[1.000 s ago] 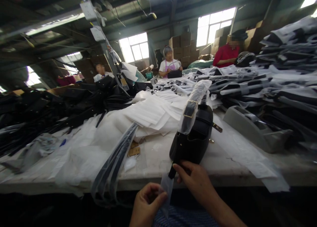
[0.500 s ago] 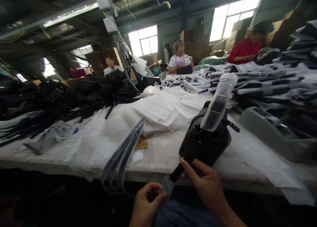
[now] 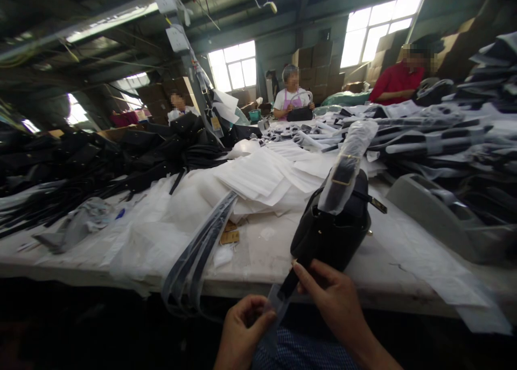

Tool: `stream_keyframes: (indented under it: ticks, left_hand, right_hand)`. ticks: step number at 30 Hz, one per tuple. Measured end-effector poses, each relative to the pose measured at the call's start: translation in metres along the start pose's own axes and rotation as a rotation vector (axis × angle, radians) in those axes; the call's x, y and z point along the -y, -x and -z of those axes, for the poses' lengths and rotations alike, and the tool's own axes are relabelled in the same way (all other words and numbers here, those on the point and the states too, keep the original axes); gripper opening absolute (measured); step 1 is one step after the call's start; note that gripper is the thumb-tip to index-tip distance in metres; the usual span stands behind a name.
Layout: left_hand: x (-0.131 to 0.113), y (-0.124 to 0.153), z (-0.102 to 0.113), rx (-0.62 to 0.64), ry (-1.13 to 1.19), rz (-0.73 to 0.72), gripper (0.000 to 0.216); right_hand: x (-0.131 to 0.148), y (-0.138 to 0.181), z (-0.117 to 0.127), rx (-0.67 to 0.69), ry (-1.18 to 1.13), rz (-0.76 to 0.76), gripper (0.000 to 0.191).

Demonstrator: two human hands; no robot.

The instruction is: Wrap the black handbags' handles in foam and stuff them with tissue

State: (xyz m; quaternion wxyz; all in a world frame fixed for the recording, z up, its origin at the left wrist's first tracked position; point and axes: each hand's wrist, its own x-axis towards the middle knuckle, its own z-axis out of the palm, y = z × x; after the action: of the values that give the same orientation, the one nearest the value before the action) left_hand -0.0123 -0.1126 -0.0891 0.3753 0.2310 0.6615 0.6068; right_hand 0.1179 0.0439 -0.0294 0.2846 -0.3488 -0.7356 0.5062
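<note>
A black handbag (image 3: 329,241) stands near the table's front edge, its handle (image 3: 345,168) wrapped in clear plastic. From the bag's lower left a black strap (image 3: 288,284) runs down toward me. My right hand (image 3: 333,297) pinches this strap close to the bag. Over the strap's free end sits a clear plastic sleeve (image 3: 274,311), and my left hand (image 3: 246,324) is closed on it between thumb and fingers. Left of the bag, several plastic-covered straps (image 3: 197,262) hang over the table edge.
White foam sheets (image 3: 254,176) are stacked mid-table, with brown tags (image 3: 229,236) nearby. A grey moulded piece (image 3: 432,214) stands at right, before piled wrapped straps. Black bags (image 3: 149,141) heap at left. Co-workers sit across the table, one holding a dark bag (image 3: 300,113).
The plastic sleeve has slid slightly up the strap toward the bag, with my left hand following. The bag has tilted a little to the left. My right hand keeps its pinch.
</note>
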Motion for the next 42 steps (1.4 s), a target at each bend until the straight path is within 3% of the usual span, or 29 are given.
stream_keyframes:
  ticks: [6, 16, 19, 23, 27, 32, 38, 42]
  left_hand:
    - [-0.019, -0.008, -0.029, 0.048, 0.168, 0.065, 0.042]
    - [-0.053, -0.039, -0.075, 0.094, 0.302, 0.017, 0.038]
    - [-0.062, -0.052, -0.081, 0.096, 0.318, -0.055, 0.033]
    - [-0.076, -0.063, -0.086, 0.133, 0.316, -0.134, 0.028]
    - [-0.084, -0.068, -0.090, 0.167, 0.351, -0.126, 0.032]
    - [-0.089, -0.072, -0.092, 0.089, 0.284, -0.158, 0.041]
    - [-0.084, -0.076, -0.103, 0.069, 0.459, -0.100, 0.043]
    - [-0.078, -0.078, -0.108, 0.081, 0.486, -0.030, 0.051]
  right_hand:
    - [-0.001, -0.002, 0.012, 0.020, 0.071, 0.028, 0.049]
    - [-0.009, 0.007, 0.035, -0.083, 0.047, 0.029, 0.054]
    - [-0.006, 0.004, 0.036, -0.100, 0.010, 0.020, 0.047]
    - [0.004, -0.004, 0.035, -0.125, -0.055, 0.025, 0.052]
    - [0.011, -0.012, 0.032, -0.137, -0.104, 0.012, 0.055]
    - [0.014, -0.019, 0.028, -0.163, -0.116, -0.015, 0.050]
    - [0.014, -0.019, 0.027, -0.153, -0.122, 0.003, 0.034]
    - [0.015, -0.020, 0.027, -0.155, -0.148, -0.004, 0.035]
